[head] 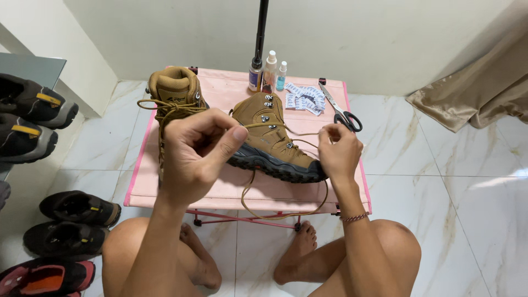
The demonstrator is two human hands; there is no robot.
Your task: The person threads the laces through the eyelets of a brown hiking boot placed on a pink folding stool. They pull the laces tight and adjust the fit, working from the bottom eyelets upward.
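While both hands pinch lace, the geometry is simple: left hand (pixel 195 151) sits up and in front of the boot's heel end, thumb and forefinger closed on one end of the tan lace (pixel 275 212); right hand (pixel 340 151) is closed on the other end just beside the toe. Boot (pixel 272 140) lies on its side on the pink folding table (pixel 231 190), sole toward the camera, long axis running from the cuff at upper left to the toe at lower right. Right hand is nearer, touching or nearly touching the toe; left hand is raised clear of it. Slack lace droops in a loop below the table's front edge, between the two hands.

Second boot (pixel 175 93) stands upright behind the left hand, laces loose. Further back: small bottles (pixel 268 74), white sachets (pixel 303 99), scissors (pixel 341 113), a dark pole (pixel 260 33).

Hidden: left hand covers the boot's heel and part of the upright boot. The lace's route through the eyelets is hard to trace; it probably enters near the toe, not certain. Dark shoes (pixel 71 209) at left are cut off by the frame edge.
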